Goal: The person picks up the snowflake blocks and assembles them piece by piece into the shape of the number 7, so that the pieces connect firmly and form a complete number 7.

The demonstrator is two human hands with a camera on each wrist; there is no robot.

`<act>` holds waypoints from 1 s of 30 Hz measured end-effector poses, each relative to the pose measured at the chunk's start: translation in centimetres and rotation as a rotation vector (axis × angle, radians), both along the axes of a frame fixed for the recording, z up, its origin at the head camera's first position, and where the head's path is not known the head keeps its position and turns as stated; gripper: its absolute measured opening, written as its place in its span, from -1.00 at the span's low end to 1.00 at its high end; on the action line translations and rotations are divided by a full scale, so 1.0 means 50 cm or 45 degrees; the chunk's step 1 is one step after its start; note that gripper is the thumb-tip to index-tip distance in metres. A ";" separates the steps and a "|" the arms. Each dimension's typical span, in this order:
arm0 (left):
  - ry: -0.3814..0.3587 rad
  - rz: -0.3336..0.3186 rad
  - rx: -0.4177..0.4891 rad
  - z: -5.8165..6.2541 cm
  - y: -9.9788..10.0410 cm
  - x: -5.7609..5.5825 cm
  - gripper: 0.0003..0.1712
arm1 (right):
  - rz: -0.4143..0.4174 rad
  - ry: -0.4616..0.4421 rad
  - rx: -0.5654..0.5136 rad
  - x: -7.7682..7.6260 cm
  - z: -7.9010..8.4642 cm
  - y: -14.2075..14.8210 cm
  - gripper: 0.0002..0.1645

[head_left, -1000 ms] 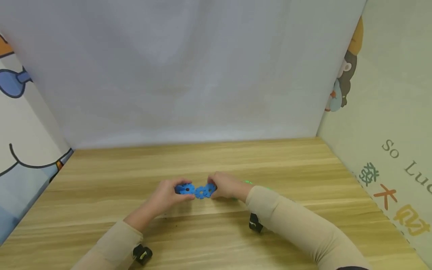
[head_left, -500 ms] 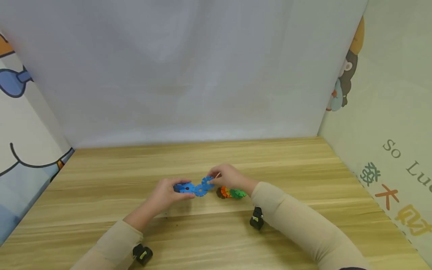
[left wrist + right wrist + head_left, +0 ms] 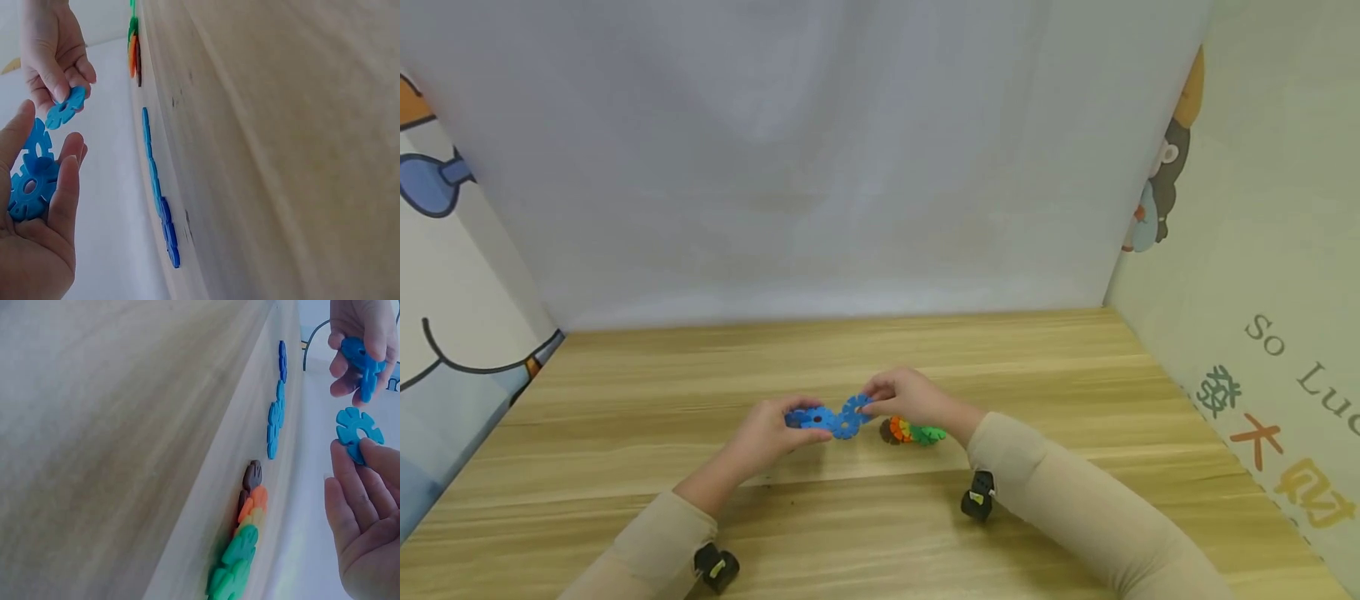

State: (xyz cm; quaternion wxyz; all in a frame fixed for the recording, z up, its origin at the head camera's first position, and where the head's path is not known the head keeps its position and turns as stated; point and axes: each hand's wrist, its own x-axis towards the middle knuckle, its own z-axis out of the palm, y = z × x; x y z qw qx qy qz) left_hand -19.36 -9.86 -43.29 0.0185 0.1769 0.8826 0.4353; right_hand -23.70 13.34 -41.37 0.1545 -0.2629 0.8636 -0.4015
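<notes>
My left hand [image 3: 766, 437] holds blue snowflake discs [image 3: 32, 187] slotted together at an angle, thumb on one side and fingers on the other. Between thumb and fingertips, my right hand [image 3: 913, 398] pinches a single light blue snowflake disc [image 3: 360, 430] by its edge. In both wrist views a small gap parts this disc from the joined ones. Both hands are raised over the table. Beneath them lies a row of flat blue discs [image 3: 153, 169], light blue at one end and dark blue at the other.
Brown [image 3: 252, 476], orange [image 3: 260, 499], yellow and green snowflake discs [image 3: 234, 556] lie overlapping on the wooden table [image 3: 880, 517], below the right hand. A pale curtain [image 3: 820, 167] hangs behind the table, and a printed wall [image 3: 1262, 250] stands at the right.
My right hand has lifted and shifted slightly away with the blue disc, uncovering the brown, orange and green discs on the table. My left hand has stayed almost still.
</notes>
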 end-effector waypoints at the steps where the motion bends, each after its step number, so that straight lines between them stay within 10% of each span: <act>1: -0.010 -0.003 0.007 0.000 0.000 0.000 -0.50 | -0.006 -0.007 -0.009 0.003 0.001 -0.001 -0.80; 12: 0.059 -0.066 0.041 0.001 0.005 -0.003 -0.55 | -0.053 -0.067 -0.092 0.023 0.013 -0.003 -0.82; 30: -0.098 -0.182 0.125 0.004 -0.003 -0.004 -0.49 | -0.023 0.062 -0.126 0.048 0.019 -0.015 -0.85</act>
